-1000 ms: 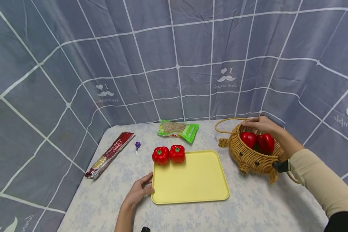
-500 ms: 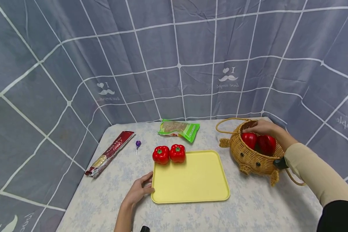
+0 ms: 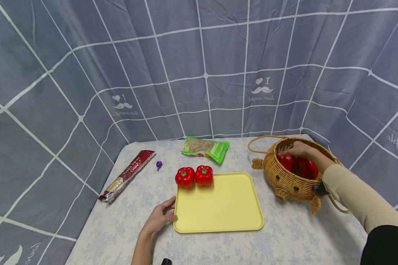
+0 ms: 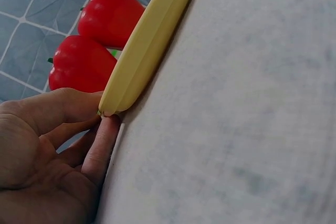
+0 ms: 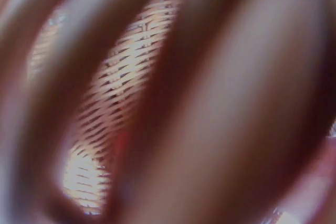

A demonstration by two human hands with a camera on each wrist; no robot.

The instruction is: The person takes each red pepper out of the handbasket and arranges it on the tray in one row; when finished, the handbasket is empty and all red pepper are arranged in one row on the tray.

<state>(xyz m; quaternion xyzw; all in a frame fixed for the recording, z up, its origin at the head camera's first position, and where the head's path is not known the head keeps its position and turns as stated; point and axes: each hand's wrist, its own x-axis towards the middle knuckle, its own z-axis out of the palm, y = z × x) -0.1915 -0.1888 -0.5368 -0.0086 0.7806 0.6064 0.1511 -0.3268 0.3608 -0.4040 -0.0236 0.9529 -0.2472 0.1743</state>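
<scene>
At the left edge of the yellow tray (image 3: 220, 206), my left hand (image 3: 156, 220) pinches the rim between thumb and fingers. The left wrist view shows this hand (image 4: 58, 150) at the corner of the tray (image 4: 152, 40). Two red peppers (image 3: 185, 178) (image 3: 204, 176) stand side by side at the tray's back left. My right hand (image 3: 302, 151) is inside the wicker basket (image 3: 285, 183), over red peppers (image 3: 287, 162) (image 3: 306, 169); its fingertips are hidden. Blurred fingers fill the right wrist view, with woven wall (image 5: 123, 72) between them.
A green snack bag (image 3: 206, 148) lies behind the tray. A purple lollipop (image 3: 159, 164) and a long red packet (image 3: 127, 176) are at the left. The basket's handle loop (image 3: 263, 136) sticks out leftward. A grid-patterned curtain (image 3: 225, 92) surrounds the table.
My right hand has moved from the basket's back rim down and forward into it, over the peppers. The left hand and tray keep their places.
</scene>
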